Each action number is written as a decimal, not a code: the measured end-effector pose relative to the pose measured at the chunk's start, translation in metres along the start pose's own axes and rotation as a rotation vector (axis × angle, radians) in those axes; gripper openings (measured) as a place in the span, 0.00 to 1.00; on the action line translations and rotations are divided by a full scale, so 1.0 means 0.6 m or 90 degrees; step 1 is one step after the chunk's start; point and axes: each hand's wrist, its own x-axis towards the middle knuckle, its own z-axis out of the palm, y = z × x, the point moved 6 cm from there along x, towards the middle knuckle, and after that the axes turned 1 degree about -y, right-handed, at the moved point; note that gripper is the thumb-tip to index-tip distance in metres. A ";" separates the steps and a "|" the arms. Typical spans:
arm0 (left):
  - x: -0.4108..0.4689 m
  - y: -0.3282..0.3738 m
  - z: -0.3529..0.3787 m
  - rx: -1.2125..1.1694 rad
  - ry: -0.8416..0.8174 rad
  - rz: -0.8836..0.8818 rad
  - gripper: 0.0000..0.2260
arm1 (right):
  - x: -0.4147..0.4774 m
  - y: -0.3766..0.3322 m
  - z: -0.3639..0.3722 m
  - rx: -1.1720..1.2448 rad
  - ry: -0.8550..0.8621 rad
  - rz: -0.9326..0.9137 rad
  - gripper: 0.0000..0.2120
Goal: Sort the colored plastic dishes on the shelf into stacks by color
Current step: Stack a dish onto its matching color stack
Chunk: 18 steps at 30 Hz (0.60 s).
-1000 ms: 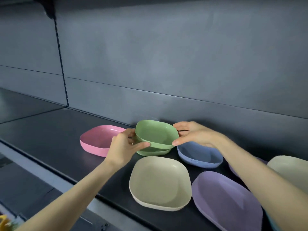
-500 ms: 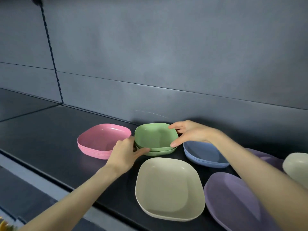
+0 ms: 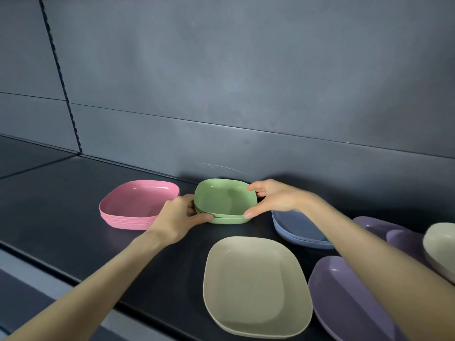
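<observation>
Green dish stack (image 3: 225, 204), gripped btwn L hand (image 3: 176, 219), R hand (image 3: 273, 199), on shelf (image 3: 61, 217)

Pink stack (image 3: 138, 205), far left: pastel pink, plain.
Green stack (image 3: 221, 200), far centre: pale sage green, plain.
Blue stack (image 3: 298, 230), right of green: muted slate blue, plain.
Cream dish (image 3: 253, 284), near centre: beige off-white, unpatterned.
Purple dish (image 3: 344, 299), near right: soft lavender.
Second purple dish (image 3: 369, 223), farther right: same lavender.
Second cream dish (image 3: 440, 249), right edge: same beige.
Shelf (image 3: 61, 205): matt black.
Back panel (image 3: 221, 94): dull grey-blue, plain.
Upright strip (image 3: 61, 77), far left: dark, row of small slots.
</observation>
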 end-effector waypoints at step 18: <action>0.018 -0.020 -0.015 0.050 -0.004 0.009 0.17 | 0.013 -0.010 0.006 -0.001 0.060 0.005 0.44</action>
